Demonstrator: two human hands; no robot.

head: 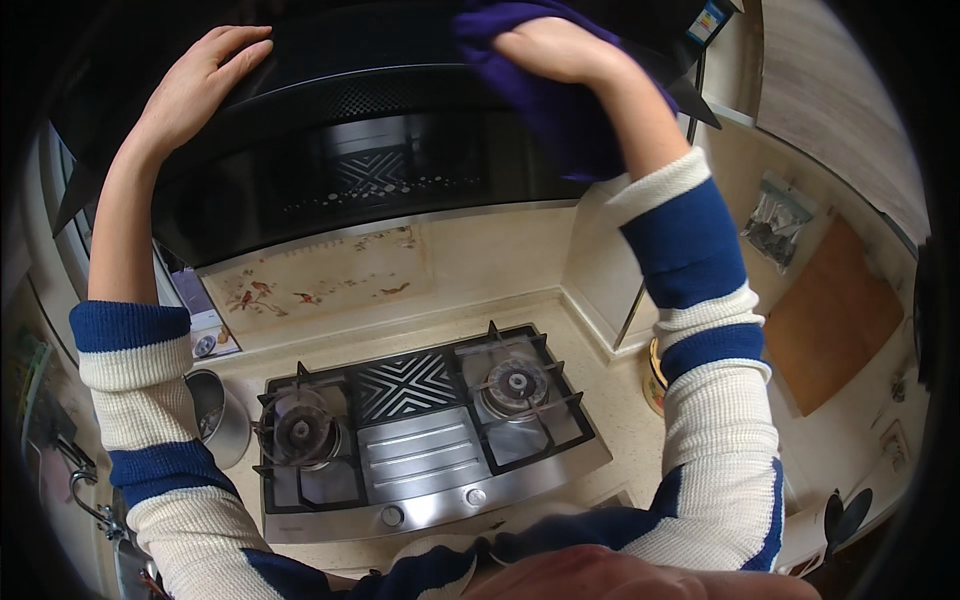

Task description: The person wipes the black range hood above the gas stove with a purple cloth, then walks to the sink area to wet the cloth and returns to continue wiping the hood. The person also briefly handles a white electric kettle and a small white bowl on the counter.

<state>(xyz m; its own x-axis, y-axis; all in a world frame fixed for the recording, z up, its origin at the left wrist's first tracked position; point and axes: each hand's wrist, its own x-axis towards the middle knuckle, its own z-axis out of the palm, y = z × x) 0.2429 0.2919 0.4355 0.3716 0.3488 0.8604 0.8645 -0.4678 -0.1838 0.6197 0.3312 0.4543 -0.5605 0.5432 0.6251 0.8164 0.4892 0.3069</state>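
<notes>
A black range hood (315, 150) with a glossy front spans the upper part of the view. On its upper left part rests my left hand (199, 82), empty, with the fingers slightly apart. My right hand (551, 49) holds a bunched purple cloth (577, 127) against the hood's upper right; some of its fingers are hidden in the folds. The cloth hangs down beside the wrist. Beneath the hood, a stainless steel gas stove (420, 450) with two burners sits in the pale countertop.
A metal pot (225, 427) stands left of the stove, near a sink faucet (97, 499). A yellow tin (656, 382) is partly behind my right sleeve. A brown board (836, 319) and a clear plastic bag (778, 223) are at the right. Tiles with painted birds line the back wall.
</notes>
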